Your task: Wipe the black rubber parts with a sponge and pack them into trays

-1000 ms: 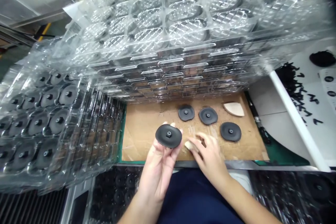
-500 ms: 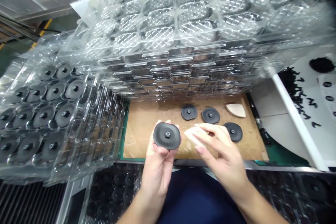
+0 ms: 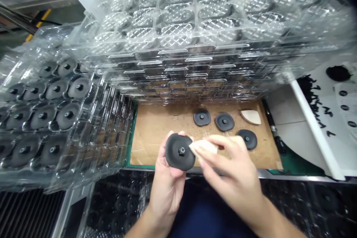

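A dark grey rounded disc-like part (image 3: pixel 175 156) with a small raised post at its centre rests in my left hand (image 3: pixel 169 182), fingers wrapped round its underside and edge. My right hand (image 3: pixel 234 167) pinches a cream wedge-shaped pad (image 3: pixel 205 145), whose pointed tip meets the right edge of the part. Behind the hands, similar dark parts (image 3: pixel 202 117), (image 3: pixel 224 121) and one more dark part (image 3: pixel 247 139) lie on the cardboard sheet (image 3: pixel 153 126). A second cream wedge (image 3: pixel 250 116) lies at the sheet's back right.
Tall stacks of clear plastic trays (image 3: pixel 178 55) stand behind the cardboard. More trays (image 3: pixel 75 134) at the left hold dark parts. On the right, a white panel edge (image 3: pixel 315 126) borders a surface with small black pieces (image 3: pixel 312 96). A black pen-like tool (image 3: pixel 275 130) lies beside the cardboard.
My right hand has brought the cream wedge left, against the part's edge. My left hand has tilted the part and shifted it slightly right and down in view.
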A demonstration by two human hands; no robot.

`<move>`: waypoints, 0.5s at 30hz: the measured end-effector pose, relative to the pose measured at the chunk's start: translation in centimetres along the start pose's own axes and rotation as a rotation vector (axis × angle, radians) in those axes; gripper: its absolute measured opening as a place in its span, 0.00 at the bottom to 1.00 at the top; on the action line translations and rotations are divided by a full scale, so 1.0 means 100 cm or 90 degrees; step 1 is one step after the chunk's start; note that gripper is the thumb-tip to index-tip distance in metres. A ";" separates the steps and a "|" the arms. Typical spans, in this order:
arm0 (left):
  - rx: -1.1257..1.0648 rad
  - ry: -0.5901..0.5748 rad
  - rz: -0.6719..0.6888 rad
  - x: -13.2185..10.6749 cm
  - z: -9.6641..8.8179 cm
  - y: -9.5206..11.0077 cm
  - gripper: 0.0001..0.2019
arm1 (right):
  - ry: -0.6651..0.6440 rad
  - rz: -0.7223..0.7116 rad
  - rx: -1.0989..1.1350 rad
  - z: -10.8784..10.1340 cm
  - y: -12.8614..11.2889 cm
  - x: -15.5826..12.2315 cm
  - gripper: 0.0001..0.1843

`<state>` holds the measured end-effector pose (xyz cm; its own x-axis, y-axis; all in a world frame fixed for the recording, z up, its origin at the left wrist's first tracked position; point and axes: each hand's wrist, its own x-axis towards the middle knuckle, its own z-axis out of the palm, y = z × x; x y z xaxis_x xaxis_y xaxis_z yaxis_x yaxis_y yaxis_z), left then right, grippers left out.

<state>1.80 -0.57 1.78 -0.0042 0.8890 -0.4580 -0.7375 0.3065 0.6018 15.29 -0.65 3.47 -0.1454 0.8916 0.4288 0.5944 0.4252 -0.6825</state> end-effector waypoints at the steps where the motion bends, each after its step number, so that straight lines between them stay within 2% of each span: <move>1: -0.003 0.002 -0.009 0.000 0.000 0.001 0.29 | -0.005 -0.008 -0.001 0.000 0.000 0.001 0.12; 4: -0.003 0.013 -0.031 -0.001 0.000 0.002 0.29 | -0.065 -0.043 0.040 0.000 0.000 0.002 0.13; 8: 0.004 0.027 -0.021 0.001 0.000 0.003 0.28 | -0.041 0.006 0.000 0.001 0.003 0.002 0.13; 12: -0.007 0.018 -0.039 0.002 0.002 0.005 0.28 | -0.071 -0.041 0.039 0.001 0.003 0.002 0.13; 15: 0.010 0.029 -0.022 0.001 0.003 0.005 0.28 | -0.047 -0.002 0.012 0.000 0.002 0.003 0.12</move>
<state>1.61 -0.18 2.21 -0.0096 0.8615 -0.5077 -0.7274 0.3424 0.5947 15.35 -0.32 3.44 -0.2064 0.8989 0.3866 0.5789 0.4307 -0.6924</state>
